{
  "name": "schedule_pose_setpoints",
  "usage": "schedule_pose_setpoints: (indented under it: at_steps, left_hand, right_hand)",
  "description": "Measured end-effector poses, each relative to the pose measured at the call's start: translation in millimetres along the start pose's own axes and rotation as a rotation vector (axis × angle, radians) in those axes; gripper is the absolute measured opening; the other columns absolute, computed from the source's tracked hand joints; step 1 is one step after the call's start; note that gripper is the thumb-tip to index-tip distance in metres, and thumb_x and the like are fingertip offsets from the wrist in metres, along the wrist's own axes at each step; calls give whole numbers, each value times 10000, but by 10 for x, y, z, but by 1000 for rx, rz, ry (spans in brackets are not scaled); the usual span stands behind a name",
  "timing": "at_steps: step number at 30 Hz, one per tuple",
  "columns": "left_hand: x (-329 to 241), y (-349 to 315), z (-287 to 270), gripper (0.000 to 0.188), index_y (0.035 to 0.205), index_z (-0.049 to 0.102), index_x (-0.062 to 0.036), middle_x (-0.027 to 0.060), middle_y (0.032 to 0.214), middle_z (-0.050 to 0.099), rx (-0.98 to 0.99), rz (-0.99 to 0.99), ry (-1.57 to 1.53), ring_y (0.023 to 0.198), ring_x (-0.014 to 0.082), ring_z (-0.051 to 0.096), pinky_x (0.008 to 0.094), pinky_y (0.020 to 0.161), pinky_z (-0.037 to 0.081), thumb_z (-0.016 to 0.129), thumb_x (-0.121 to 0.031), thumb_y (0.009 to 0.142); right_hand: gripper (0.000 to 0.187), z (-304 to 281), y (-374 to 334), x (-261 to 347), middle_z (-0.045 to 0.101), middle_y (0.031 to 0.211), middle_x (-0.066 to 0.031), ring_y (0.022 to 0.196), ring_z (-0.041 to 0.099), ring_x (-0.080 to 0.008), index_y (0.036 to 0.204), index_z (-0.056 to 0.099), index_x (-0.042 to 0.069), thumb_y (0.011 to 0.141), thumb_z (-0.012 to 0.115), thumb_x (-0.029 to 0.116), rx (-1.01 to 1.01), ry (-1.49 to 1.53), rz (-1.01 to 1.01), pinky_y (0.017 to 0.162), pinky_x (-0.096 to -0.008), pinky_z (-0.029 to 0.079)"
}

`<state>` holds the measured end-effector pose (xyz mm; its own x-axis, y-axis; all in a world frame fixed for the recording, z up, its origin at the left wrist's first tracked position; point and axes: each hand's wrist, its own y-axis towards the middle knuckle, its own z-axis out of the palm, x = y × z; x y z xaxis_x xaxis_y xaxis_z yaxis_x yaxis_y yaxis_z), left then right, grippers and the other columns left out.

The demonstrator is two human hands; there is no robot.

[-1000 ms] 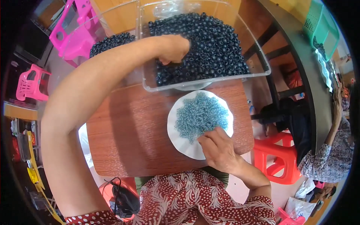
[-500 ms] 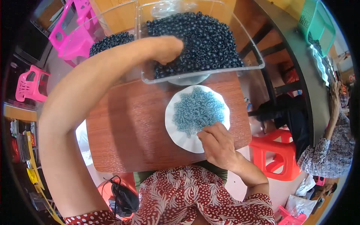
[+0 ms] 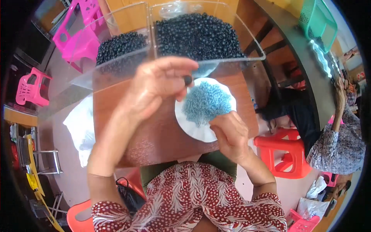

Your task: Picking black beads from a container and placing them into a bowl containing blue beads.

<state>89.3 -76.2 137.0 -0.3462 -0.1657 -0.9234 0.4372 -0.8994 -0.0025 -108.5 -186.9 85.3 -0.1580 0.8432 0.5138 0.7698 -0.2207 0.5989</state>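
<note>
My left hand (image 3: pixel 156 83) is over the wooden table, fingertips closed on a dark round bead (image 3: pixel 188 80). Its outline is a little blurred. At the right rim of a white scalloped plate (image 3: pixel 189 129), my right hand (image 3: pixel 232 135) is pinched; whatever is between its fingertips is hidden. A heap of small, clear blue-green pieces (image 3: pixel 206 101) lies on the plate. Behind my hands, a clear plastic bin (image 3: pixel 251 58) holds many dark beads (image 3: pixel 197 36) with holes. More dark beads (image 3: pixel 120 47) fill part of a second clear bin to its left.
A red stool (image 3: pixel 284 154) stands right of the table (image 3: pixel 150 149), near a co-worker's patterned sleeve (image 3: pixel 332 154) at a dark table (image 3: pixel 305 65). Pink chairs (image 3: pixel 79 38) are at far left. A white bag (image 3: pixel 81 123) lies beside the table's left edge.
My left hand has come out of the large bead bin toward me, and a dark bead now shows in its fingers. My right hand stays pinched by the plate, shifted slightly.
</note>
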Motion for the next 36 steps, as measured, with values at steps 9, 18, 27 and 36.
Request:
schedule_pose_setpoints:
  at_steps: [9, 18, 27, 36]
  left_hand:
    - [834, -516, -24, 252, 1024, 568, 12, 119, 839, 605, 72, -35, -592, 652, 175, 576, 276, 602, 456, 613, -88, 796]
    - [1059, -641, -6, 262, 1043, 560, 15, 113, 842, 606, 70, -98, -661, 665, 167, 580, 275, 612, 466, 602, -84, 803]
    - [1063, -657, 24, 249, 1058, 547, 19, 129, 843, 626, 64, -133, -666, 668, 162, 591, 266, 584, 475, 561, -97, 838]
    - [1158, -686, 60, 239, 1039, 543, 30, 145, 841, 627, 66, -119, -686, 650, 172, 597, 276, 569, 485, 557, -105, 842]
  right_hand:
    - [96, 24, 106, 214, 595, 761, -84, 707, 558, -195, 766, 600, -18, 682, 644, -27, 75, 120, 199, 617, -278, 429]
    - [115, 88, 57, 334, 586, 817, -21, 756, 520, -76, 873, 611, -17, 760, 632, -34, 18, 447, 466, 693, -207, 424]
    - [119, 102, 16, 325, 596, 834, -32, 762, 544, -79, 885, 609, -28, 768, 627, -45, -17, 514, 526, 716, -203, 446]
    - [122, 167, -2, 368, 594, 824, -32, 751, 542, -81, 880, 607, -31, 762, 625, -59, -36, 550, 562, 710, -204, 446]
